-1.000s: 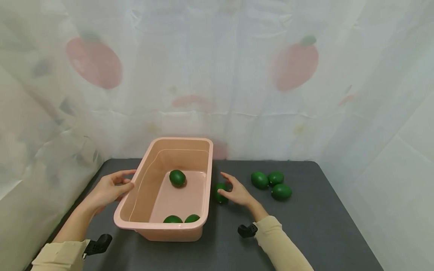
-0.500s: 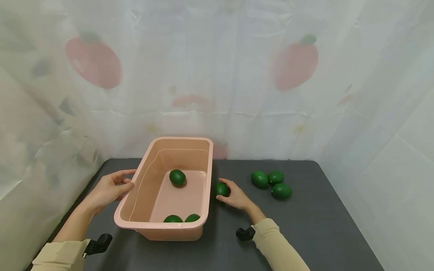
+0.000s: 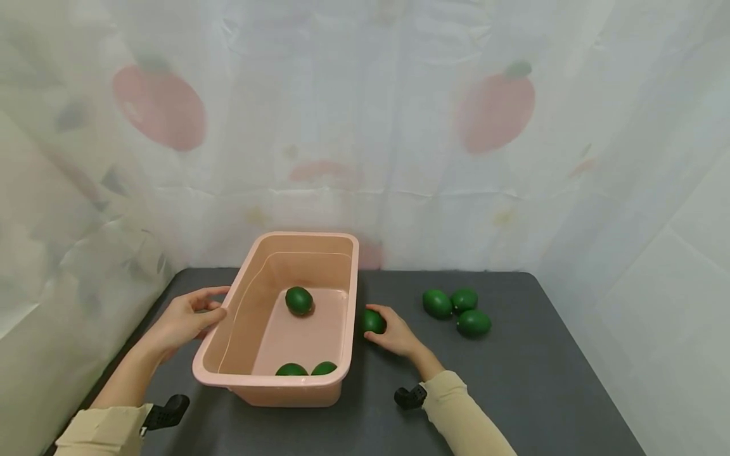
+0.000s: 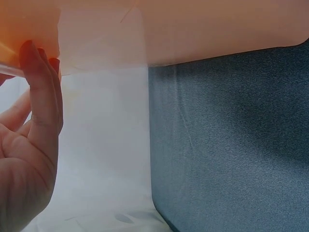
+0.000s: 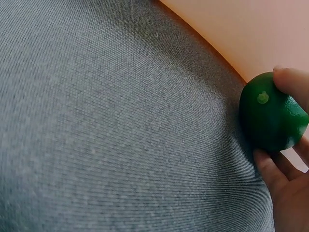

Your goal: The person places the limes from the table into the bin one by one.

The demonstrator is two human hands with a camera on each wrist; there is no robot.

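Your right hand curls its grip round a green lime, fingers over the top and below it; the lime sits on the grey counter just beside the right wall of the pink tub. Its stem dimple faces the wrist camera; the long axis cannot be told. Your left hand rests relaxed, fingers spread, against the tub's left rim, thumb on its edge.
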